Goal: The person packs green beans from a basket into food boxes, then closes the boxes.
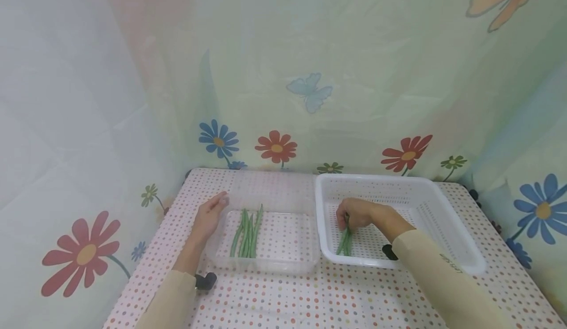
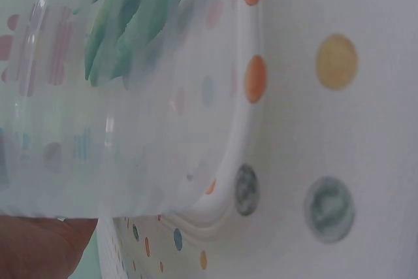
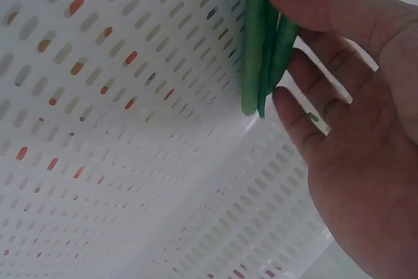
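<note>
Booth-like space, wider setting unclear: flower-and-butterfly sheeting point(image 1: 261, 88) around a dotted tabletop point(image 1: 270, 299).

Even, hazy light; left wrist view soft, glare streaking clear container point(image 2: 150, 142).

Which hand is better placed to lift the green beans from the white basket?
Likely the right hand: it pinches these beans inside the basket, while the left hand is beside the clear container.
</note>
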